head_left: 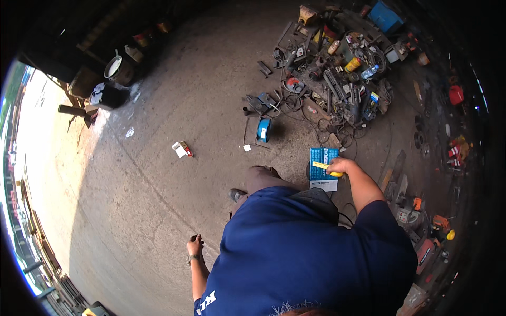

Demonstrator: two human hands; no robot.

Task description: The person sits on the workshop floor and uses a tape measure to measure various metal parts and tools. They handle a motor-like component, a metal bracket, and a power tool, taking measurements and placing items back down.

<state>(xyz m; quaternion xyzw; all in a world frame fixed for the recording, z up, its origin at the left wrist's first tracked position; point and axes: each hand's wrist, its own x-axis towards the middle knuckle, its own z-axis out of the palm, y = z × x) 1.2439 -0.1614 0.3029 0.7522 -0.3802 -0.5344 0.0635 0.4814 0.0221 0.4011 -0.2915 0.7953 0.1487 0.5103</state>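
Note:
In my right hand (pixel 341 166) is a yellow tape measure (pixel 336 174), gripped with a short length of its yellow blade reaching out to the left. Beneath it lies a blue and white printed sheet (pixel 323 185), flat near the floor clutter; the hand and tape cover part of it. My left hand (pixel 194 245) hangs low over the bare concrete at my left side, a watch on its wrist. Its fingers are curled, with a small dark patch at the fingertips that is too small to name. A blue spool-like ring (pixel 263 130) stands on the floor ahead of me.
A heap of tools, cables and metal parts (pixel 337 79) spreads ahead to the right. Power tools (pixel 408 216) lie along my right. A small red and white carton (pixel 183 149) sits on the concrete floor (pixel 153 205). Buckets (pixel 119 71) stand at the far left.

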